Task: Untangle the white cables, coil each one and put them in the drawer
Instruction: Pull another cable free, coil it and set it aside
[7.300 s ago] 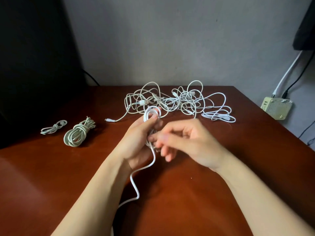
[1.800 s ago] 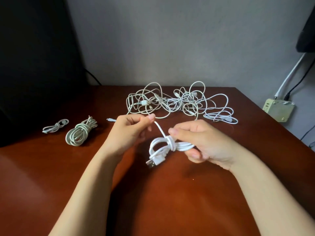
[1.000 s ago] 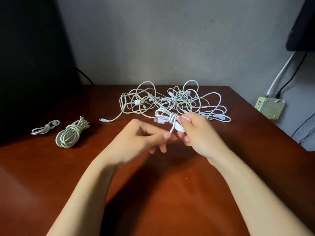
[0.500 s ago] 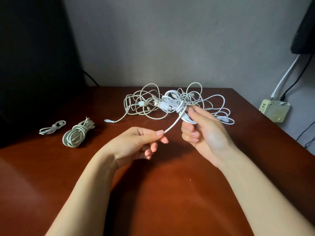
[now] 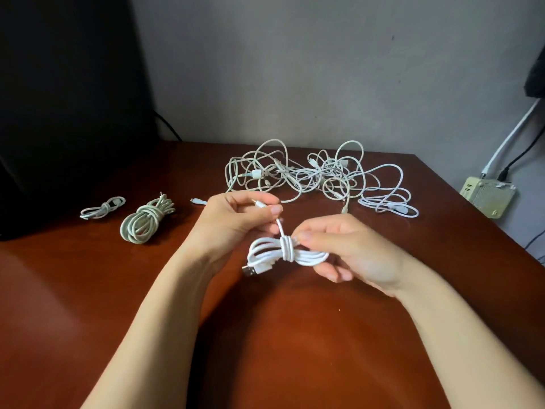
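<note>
The thin white cable (image 5: 287, 252), bundled and wrapped round its middle, was gripped at one end by the right hand (image 5: 351, 252). The left hand (image 5: 233, 222) pinched its free tail just above. Beyond the grip lay a tangled white cable heap (image 5: 318, 175); leftward, a thick pale coil (image 5: 146, 224) and a small white coil (image 5: 101, 208).

Both forearms extend forward, converging. Left grip (image 5: 236, 221): slightly farther forward, thumb and forefinger pinching the free end of the coiled white cable (image 5: 265, 252). Right grip (image 5: 351, 249): fingers curled round the coil's right-hand loops, thumb on top.
</note>
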The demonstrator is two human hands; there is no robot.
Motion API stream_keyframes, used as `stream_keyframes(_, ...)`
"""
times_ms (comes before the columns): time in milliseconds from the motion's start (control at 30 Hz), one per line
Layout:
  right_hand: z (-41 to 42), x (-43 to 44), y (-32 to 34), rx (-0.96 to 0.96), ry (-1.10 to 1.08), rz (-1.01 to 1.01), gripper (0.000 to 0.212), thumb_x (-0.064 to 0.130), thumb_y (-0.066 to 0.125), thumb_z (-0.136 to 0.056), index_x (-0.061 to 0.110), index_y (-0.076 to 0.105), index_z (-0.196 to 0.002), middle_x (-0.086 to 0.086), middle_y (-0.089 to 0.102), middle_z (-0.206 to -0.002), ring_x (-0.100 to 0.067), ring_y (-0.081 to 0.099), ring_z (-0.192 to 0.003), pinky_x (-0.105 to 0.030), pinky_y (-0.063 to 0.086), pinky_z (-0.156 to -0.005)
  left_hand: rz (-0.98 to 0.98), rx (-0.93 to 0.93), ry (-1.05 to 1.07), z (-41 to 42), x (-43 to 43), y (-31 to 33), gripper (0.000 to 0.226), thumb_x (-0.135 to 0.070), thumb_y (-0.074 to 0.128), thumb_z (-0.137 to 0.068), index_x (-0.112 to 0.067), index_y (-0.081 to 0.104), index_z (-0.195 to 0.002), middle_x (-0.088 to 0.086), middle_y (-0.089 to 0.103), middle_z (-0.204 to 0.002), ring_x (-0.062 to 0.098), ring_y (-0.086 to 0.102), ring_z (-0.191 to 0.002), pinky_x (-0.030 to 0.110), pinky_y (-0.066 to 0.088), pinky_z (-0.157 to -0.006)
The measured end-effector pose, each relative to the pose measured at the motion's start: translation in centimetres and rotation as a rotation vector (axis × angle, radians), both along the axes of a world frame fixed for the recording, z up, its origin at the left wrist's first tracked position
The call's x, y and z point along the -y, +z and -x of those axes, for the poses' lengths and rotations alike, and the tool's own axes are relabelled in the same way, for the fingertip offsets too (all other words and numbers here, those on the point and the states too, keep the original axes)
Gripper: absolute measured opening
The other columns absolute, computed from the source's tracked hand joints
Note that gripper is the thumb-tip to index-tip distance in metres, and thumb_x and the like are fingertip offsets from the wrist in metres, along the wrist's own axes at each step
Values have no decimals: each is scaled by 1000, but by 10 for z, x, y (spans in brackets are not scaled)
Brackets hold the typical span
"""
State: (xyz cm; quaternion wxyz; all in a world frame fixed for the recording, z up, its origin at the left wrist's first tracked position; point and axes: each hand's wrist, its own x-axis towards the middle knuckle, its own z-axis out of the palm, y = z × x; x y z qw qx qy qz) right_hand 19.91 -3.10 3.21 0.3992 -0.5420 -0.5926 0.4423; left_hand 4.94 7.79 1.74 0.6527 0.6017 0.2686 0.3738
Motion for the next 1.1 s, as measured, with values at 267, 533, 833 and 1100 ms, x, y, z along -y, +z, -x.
stream_keyframes(267,4,-9,-11,417,-291,-35,28,24,49,-95,19,65,-73,3,51,-41,-5,38,-36,-21,33,-44,-311,-54,122,-8,14,4,22,-5,77,-74,-15,71,-93,14,71,-68,8,62,-58,16,52,-62)
stream_keyframes(533,1,-13,-12,49,-467,-11,27,22,46,-99,16,64,-80,-3,54,-47,-11,42,-38,-18,32,-37,-446,-14,92,-10,22,7,19,-10,80,-70,-19,73,-86,-1,75,-81,9,70,-72,19,56,-68)
stream_keyframes(833,0,-13,-10,-350,-430,87,27,13,42,-101,5,56,-79,-3,48,-45,-8,37,-35,-15,26,-34,-668,-71,122,-18,18,-8,17,-22,78,-67,-31,75,-80,-6,70,-85,5,62,-90,13,46,-78)
stream_keyframes(1100,-7,-11,-7,-572,-367,160,29,9,39,-98,8,46,-70,1,37,-43,-3,24,-32,-14,14,-33,-808,-155,118,-18,15,-9,33,-13,77,-71,-41,73,-87,-7,64,-96,9,56,-108,27,49,-88)
